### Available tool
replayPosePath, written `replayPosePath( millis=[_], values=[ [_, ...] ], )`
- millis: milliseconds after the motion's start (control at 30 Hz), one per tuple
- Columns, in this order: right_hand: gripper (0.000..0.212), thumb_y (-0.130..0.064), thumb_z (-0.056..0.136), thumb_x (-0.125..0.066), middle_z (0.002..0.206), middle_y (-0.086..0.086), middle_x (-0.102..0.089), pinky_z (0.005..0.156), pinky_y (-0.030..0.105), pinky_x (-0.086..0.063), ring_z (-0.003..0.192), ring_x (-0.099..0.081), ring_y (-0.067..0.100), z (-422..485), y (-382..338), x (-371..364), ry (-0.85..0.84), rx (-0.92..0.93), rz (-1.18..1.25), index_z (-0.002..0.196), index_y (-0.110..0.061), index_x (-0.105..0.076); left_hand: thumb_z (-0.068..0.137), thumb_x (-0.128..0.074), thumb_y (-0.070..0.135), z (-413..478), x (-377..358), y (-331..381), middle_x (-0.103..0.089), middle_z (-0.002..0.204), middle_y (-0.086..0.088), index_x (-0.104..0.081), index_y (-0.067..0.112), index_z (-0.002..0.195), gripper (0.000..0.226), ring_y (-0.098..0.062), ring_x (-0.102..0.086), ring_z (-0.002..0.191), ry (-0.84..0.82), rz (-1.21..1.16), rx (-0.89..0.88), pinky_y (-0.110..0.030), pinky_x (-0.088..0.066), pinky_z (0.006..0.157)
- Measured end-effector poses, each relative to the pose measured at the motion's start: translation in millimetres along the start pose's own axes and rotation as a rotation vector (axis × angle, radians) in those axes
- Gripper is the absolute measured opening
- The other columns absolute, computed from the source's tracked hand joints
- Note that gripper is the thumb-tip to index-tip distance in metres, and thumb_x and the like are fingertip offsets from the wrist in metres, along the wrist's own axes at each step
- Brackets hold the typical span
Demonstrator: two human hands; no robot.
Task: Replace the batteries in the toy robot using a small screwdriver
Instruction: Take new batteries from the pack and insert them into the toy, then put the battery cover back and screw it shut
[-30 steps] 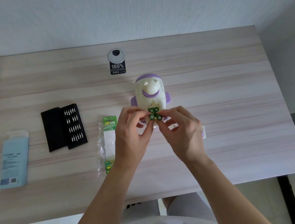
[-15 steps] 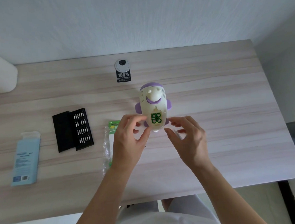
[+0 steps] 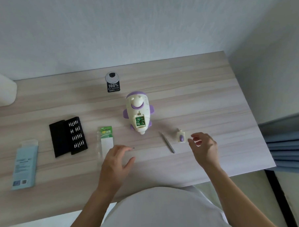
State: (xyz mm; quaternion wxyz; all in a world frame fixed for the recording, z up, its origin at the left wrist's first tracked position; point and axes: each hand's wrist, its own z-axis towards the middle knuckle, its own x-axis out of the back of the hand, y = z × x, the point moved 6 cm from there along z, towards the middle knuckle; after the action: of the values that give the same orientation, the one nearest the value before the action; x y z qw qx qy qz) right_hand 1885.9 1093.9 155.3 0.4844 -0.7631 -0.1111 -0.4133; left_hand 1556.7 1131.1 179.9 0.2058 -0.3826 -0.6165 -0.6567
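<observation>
**Desk inventory: toy robot with its battery bay open, both hands empty**

- Left hand (image 3: 115, 162): palm down over the table (image 3: 213, 110), fingers loosely spread, holding nothing.
- Right hand (image 3: 204, 148): fingers loosely curled, thumb apart from them, holding nothing.
- Toy robot (image 3: 138, 107): cream and purple, lying with the bay facing up. It is beyond both hands, roughly between them and apart from each.
- Batteries (image 3: 140, 121): green ends show inside the open bay.
- Battery cover (image 3: 181, 137): small cream piece with a purple part, flat on the table just left of the right hand's fingertips. Whether they touch cannot be told.
- Screwdriver (image 3: 167, 142): thin and grey, lying between the two hands, nearer the right and just left of the cover.
- Battery pack (image 3: 106, 141): green and white card, just beyond the left hand on its left side.
- Bit case (image 3: 68, 136): black and open, with rows of bits, well left of the left hand.
- Blue box (image 3: 25, 164): farther left again.
- Dark speck (image 3: 133, 148): lies by the left fingertips, too small to identify.
</observation>
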Motion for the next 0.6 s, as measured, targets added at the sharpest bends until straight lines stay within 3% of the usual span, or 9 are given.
replayPosePath(
  millis=[100, 267, 400, 600],
  values=[
    [0.015, -0.029, 0.085, -0.073, 0.09, 0.001, -0.069, 0.071, 0.034, -0.052, 0.076, -0.064, 0.019, 6.1, 11.0, -7.5, -0.045, -0.083, -0.01, 0.097, -0.02, -0.07, 0.083, -0.057, 0.042, -3.2, -25.6, 2.9, -0.063, 0.111, 0.006, -0.069, 0.02, 0.109, 0.036, -0.012, -0.057, 0.105, -0.103, 0.016, 0.006, -0.017, -0.041, 0.093],
    [0.032, -0.052, 0.087, -0.066, 0.086, -0.006, -0.065, 0.064, 0.031, -0.044, 0.079, -0.061, 0.019, 12.2, 7.6, -21.6, -0.121, -0.109, -0.081, 0.091, -0.021, -0.064, 0.076, -0.067, 0.043, 0.2, -72.2, 4.2, -0.062, 0.131, -0.002, -0.065, 0.016, 0.126, 0.057, -0.022, -0.059, 0.119, -0.314, 0.211, -0.029, -0.038, -0.052, 0.098],
    [0.029, -0.048, 0.087, -0.064, 0.081, -0.005, -0.062, 0.061, 0.029, -0.04, 0.077, -0.058, 0.023, 17.9, 3.1, -30.1, -0.137, -0.12, -0.153, 0.082, -0.02, -0.057, 0.062, -0.09, 0.031, 0.2, -89.2, 7.9, -0.062, 0.135, -0.006, -0.065, 0.013, 0.126, 0.071, -0.028, -0.064, 0.118, -0.384, 0.311, -0.041, -0.04, -0.056, 0.092],
    [0.026, -0.042, 0.089, -0.065, 0.079, -0.002, -0.057, 0.058, 0.031, -0.042, 0.066, -0.057, 0.031, 17.0, 1.8, -34.8, -0.069, -0.034, -0.179, 0.078, -0.019, -0.06, 0.059, -0.092, 0.029, -5.8, -93.6, 13.2, -0.059, 0.14, -0.008, -0.063, 0.01, 0.13, 0.079, -0.028, -0.06, 0.125, -0.356, 0.337, -0.058, -0.04, -0.053, 0.096]
  ],
)
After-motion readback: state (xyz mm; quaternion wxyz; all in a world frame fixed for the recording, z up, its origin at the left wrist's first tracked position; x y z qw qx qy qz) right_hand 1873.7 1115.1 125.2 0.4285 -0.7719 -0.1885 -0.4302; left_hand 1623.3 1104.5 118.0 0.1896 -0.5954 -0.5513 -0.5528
